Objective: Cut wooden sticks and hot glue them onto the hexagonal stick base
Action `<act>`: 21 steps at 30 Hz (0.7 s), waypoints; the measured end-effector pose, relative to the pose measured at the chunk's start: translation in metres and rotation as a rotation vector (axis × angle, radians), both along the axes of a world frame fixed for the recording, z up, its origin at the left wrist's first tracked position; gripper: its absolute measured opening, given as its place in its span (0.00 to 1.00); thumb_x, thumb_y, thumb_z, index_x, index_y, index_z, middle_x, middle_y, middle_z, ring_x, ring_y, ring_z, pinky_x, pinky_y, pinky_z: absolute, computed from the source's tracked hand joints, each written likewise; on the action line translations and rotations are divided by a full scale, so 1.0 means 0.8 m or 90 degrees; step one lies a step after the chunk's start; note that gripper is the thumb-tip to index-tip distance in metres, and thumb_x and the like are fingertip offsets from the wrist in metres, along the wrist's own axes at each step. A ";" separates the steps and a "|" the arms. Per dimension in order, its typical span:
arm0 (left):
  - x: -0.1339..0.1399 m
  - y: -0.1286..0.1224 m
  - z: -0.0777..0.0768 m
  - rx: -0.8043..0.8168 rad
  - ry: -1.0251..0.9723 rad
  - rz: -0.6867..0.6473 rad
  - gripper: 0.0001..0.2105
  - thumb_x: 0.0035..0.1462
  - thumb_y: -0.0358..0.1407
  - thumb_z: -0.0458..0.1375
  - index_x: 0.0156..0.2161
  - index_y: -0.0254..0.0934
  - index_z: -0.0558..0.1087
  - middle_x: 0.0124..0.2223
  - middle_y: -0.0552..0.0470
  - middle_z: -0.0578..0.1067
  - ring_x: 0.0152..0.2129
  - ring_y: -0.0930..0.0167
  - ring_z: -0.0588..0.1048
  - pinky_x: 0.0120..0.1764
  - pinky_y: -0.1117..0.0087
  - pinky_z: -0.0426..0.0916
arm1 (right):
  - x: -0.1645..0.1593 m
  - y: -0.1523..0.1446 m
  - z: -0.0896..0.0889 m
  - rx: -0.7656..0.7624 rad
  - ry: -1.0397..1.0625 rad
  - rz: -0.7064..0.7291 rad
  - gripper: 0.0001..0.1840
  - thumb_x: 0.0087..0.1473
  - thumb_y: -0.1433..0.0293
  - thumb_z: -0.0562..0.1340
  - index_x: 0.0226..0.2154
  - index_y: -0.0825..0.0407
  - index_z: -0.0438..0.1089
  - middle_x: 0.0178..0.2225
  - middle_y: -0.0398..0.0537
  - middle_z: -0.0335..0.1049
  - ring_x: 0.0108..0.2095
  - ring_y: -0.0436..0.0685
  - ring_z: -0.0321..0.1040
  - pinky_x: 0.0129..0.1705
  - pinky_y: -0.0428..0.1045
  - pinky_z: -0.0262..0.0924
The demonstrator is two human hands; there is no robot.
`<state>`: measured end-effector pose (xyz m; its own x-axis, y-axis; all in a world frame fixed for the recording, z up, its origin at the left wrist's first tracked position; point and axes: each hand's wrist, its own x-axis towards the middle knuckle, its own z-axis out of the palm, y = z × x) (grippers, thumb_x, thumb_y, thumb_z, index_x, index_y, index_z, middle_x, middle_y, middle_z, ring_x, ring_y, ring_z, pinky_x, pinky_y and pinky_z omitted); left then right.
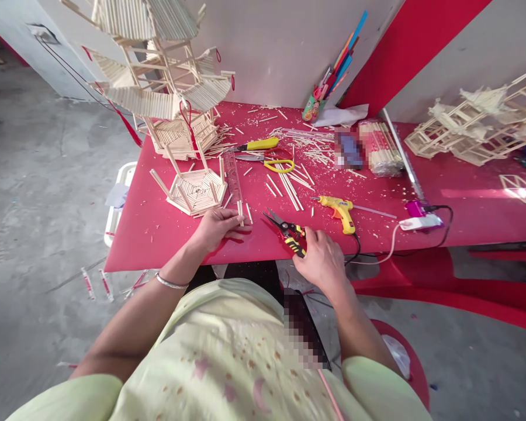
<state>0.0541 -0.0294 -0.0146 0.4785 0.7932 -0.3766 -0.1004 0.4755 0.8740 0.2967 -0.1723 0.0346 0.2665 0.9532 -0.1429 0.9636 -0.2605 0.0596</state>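
My right hand point(322, 257) is closed around the black-and-yellow handles of pruning snips point(284, 226), whose dark jaws are parted and point to the upper left. My left hand point(219, 229) rests low over the red table, its fingertips pinching a short wooden stick point(241, 209). Another short stick point(249, 213) lies just right of those fingers. A clear ruler point(233, 178) runs away from the fingertips. Beside it stands a hexagonal stick base point(197, 192) with upright posts.
A tiered stick pagoda point(166, 99) stands at the back left. Near the middle lie scissors point(280, 162), a yellow cutter point(260, 144) and loose sticks. A yellow glue gun point(339, 211), a power strip point(421, 221) with cords and another stick frame point(477, 126) are to the right.
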 end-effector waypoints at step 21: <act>-0.037 -0.033 0.015 0.440 0.412 0.081 0.11 0.59 0.44 0.64 0.36 0.38 0.83 0.29 0.50 0.81 0.27 0.67 0.79 0.30 0.71 0.69 | 0.003 0.018 0.001 0.037 -0.034 -0.024 0.40 0.64 0.46 0.57 0.64 0.60 0.61 0.50 0.66 0.70 0.53 0.73 0.65 0.50 0.59 0.58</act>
<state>0.0244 -0.0555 -0.0027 0.2362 0.9712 0.0327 0.4862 -0.1472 0.8614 0.2992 -0.1579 0.0352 0.3079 0.9486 -0.0725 0.9490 -0.3009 0.0942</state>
